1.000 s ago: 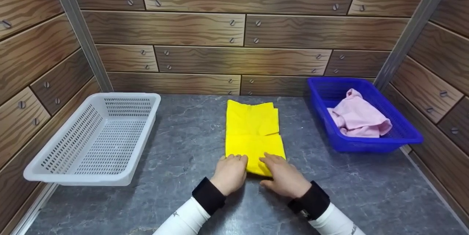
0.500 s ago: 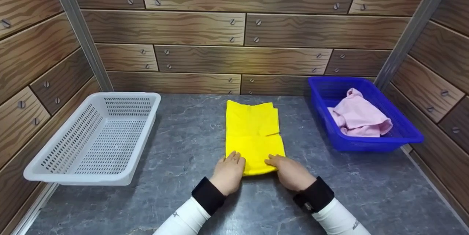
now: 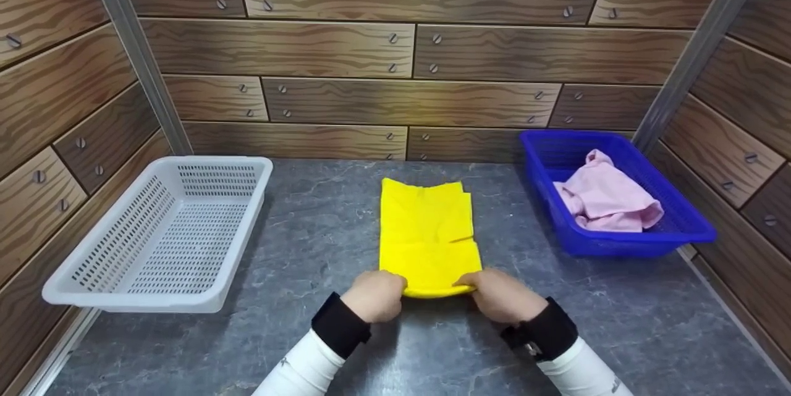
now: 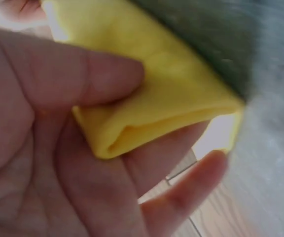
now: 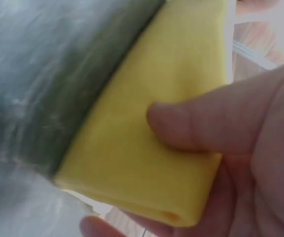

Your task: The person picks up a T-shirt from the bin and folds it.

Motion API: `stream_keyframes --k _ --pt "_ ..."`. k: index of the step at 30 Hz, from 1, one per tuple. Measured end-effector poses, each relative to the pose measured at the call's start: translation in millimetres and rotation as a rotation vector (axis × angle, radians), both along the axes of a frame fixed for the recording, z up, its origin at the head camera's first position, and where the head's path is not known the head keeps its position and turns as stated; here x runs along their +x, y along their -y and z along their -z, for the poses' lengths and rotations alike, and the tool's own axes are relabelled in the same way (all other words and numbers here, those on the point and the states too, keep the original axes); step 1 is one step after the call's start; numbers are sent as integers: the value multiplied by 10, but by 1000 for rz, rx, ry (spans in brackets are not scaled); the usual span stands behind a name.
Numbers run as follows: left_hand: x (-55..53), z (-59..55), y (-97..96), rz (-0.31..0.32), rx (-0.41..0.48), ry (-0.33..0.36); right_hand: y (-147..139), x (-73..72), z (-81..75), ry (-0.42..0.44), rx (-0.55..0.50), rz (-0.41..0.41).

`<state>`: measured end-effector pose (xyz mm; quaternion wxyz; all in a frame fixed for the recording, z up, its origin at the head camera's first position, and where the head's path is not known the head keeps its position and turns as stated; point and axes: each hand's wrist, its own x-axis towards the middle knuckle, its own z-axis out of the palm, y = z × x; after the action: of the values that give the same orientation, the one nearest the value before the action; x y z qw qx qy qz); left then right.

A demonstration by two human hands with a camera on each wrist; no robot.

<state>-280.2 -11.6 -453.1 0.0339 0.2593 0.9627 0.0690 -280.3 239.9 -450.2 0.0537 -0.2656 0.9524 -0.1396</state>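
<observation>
A folded yellow cloth (image 3: 427, 229) lies lengthwise on the grey table, its near edge lifted a little. At that edge's left corner my left hand (image 3: 376, 296) pinches the fabric. The left wrist view shows the thumb on one face of the cloth (image 4: 166, 89) and the fingers behind it. My right hand (image 3: 508, 294) pinches the right corner the same way. In the right wrist view its thumb presses on the folded layers of the cloth (image 5: 147, 143), with fingers underneath, partly hidden.
On the left stands a white perforated plastic basket (image 3: 241, 254) with nothing in it. A blue basket (image 3: 624, 244) at the right holds a crumpled pink cloth (image 3: 609, 195). Wood-patterned walls (image 3: 334, 50) enclose the grey table (image 3: 315, 229) at the back and sides.
Both hands went from lying on the cloth's near end to pinching its two near corners. The near edge has risen slightly, and the cloth's far end has slid a little toward me.
</observation>
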Motion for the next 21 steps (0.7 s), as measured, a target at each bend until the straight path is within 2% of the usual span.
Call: stream_keyframes --k 3,5,8,10,12,18,21 --pt "37 -120 36 11 7 84 -32 40 -92 16 -27 -59" --pt "63 -192 72 37 20 147 -57 64 -154 61 -47 -111" --pt "75 -283 130 110 40 273 -89 87 -246 199 -83 -168" --pt "59 -324 165 147 58 347 -108 89 -299 281 -90 -171" --pt "32 -344 196 165 81 398 -124 83 -338 326 -91 -155" --pt "-118 -343 367 207 182 423 -222 32 -389 309 -101 -85" --pt "-214 -335 484 214 291 416 -299 -8 -407 288 -148 -38"
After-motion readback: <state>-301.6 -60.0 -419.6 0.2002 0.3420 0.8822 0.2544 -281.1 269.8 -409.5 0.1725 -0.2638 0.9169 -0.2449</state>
